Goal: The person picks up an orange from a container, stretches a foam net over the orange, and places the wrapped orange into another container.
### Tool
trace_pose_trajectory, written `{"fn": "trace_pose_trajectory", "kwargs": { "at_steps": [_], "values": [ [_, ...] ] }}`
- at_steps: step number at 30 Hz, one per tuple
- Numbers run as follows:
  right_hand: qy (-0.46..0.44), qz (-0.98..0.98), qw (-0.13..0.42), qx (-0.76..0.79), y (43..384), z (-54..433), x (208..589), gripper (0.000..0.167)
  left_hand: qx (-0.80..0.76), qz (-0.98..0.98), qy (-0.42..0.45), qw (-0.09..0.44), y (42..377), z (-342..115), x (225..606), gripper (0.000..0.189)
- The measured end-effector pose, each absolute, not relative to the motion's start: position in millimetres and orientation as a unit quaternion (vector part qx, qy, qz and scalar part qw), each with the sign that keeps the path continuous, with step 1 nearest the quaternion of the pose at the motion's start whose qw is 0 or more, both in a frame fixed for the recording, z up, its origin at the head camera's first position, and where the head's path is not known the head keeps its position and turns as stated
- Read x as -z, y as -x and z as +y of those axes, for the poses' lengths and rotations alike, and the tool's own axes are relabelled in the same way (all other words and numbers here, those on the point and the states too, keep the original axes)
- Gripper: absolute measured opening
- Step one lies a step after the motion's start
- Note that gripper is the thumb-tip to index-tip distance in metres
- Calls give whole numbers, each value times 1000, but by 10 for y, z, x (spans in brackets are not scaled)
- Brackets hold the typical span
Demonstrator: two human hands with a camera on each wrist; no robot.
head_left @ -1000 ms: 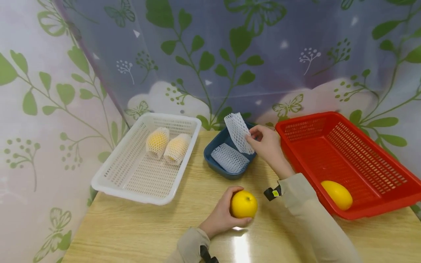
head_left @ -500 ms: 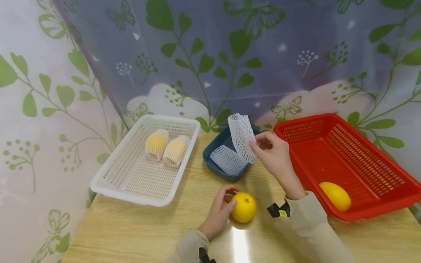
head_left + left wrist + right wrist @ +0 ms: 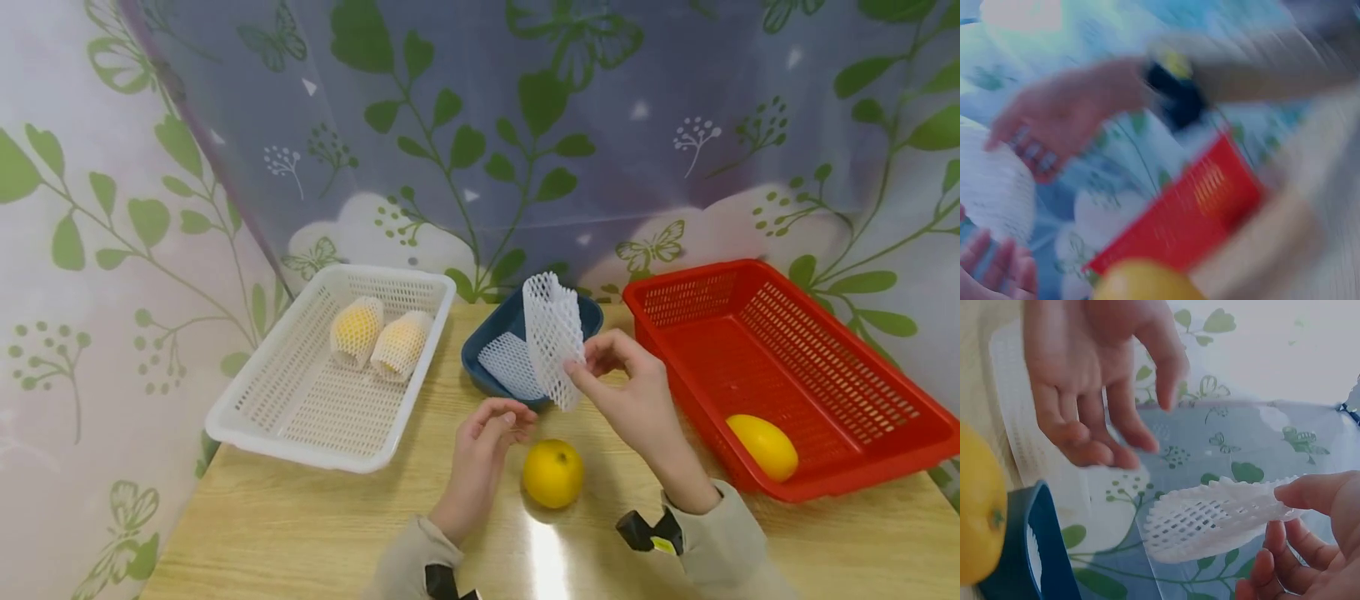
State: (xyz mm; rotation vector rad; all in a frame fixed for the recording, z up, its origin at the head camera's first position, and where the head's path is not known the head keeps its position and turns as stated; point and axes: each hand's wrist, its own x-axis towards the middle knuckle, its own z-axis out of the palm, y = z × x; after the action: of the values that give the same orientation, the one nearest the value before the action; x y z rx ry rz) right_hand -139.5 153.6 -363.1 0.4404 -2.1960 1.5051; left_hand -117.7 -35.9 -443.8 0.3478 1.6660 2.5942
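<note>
A white foam fruit net (image 3: pixel 553 337) hangs from my right hand (image 3: pixel 630 392), pinched between thumb and fingers at its edge. My left hand (image 3: pixel 483 454) holds nothing; its fingers are loosely bent, close to the net and beside an orange-like yellow fruit (image 3: pixel 553 473) that stands on the table. In the right wrist view the left hand (image 3: pixel 1100 375) reaches down from above, apart from the net (image 3: pixel 1216 519). Behind the fruit sits a blue basin (image 3: pixel 480 333) with another foam net (image 3: pixel 512 367) in it. The left wrist view is blurred.
At the left stands a white basket (image 3: pixel 300 450) with two yellow fruits in foam nets (image 3: pixel 402 346). A red basket (image 3: pixel 675 358) at the right holds one bare yellow fruit (image 3: pixel 763 447). A patterned curtain (image 3: pixel 450 125) closes off the back of the wooden table (image 3: pixel 300 533).
My left hand has let go of the yellow fruit and moved up toward the net. My right hand has brought the net forward and down, away from the basin.
</note>
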Motion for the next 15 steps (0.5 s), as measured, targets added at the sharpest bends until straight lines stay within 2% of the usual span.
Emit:
{"fn": "trace_pose_trajectory", "kwargs": {
  "at_steps": [4, 8, 11, 15],
  "values": [
    [-188, -781, 221, -553, 1269, 1483, 3647, 19, -879, 448, -53, 153, 1180, -402, 4286, 24],
    [-205, -780, 216, -550, 1173, 1451, 3685, 23, -887, 383, -21, 255, 1195, -437, 4216, 30],
    [-217, -783, 209, -545, 1107, 1436, 3724, 24, -885, 361, -9, 293, 1201, -432, 4201, 29],
    [-234, -782, 194, -544, 1017, 1415, 3774, 27, -879, 361, -11, 312, 1195, -416, 4195, 33]
  ]
}}
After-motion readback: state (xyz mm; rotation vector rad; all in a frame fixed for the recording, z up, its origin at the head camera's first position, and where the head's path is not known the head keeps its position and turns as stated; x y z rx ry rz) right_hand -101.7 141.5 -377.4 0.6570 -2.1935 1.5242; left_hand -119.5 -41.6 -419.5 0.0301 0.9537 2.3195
